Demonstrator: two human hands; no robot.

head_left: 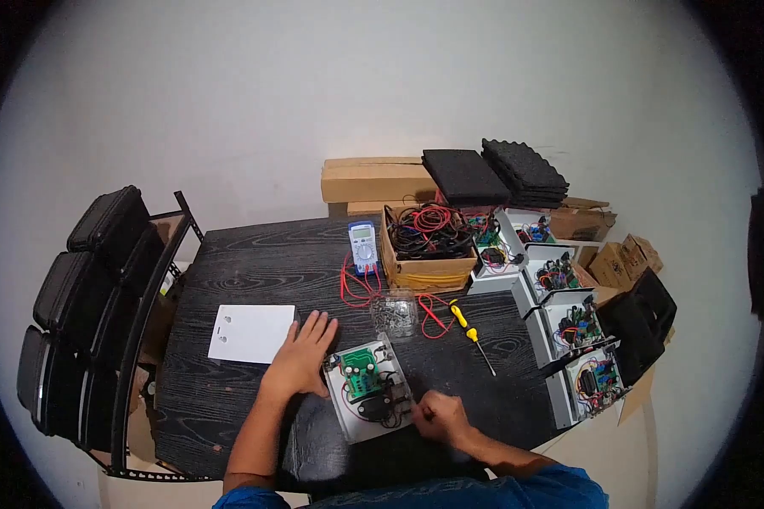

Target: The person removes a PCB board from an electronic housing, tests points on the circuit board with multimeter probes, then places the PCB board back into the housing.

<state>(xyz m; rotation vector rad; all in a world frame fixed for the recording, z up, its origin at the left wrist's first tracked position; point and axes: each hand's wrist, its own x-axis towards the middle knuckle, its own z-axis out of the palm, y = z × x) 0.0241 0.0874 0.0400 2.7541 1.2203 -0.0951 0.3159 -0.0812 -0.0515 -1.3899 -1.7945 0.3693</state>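
A white open metal case sits at a tilt near the table's front edge. Inside it are a green circuit board, a round black part and black wires. My left hand is open, fingers spread, between the case's left side and a white metal cover lying flat; its thumb is close to the case. My right hand is closed at the case's right edge, its fingers curled. What it pinches, if anything, is too small to tell. A yellow and black screwdriver lies beyond the case.
Behind the case are a clear tray of screws, a multimeter with red leads and a cardboard box of cables. Several open cases with circuit boards line the right. Black cases fill a rack at left.
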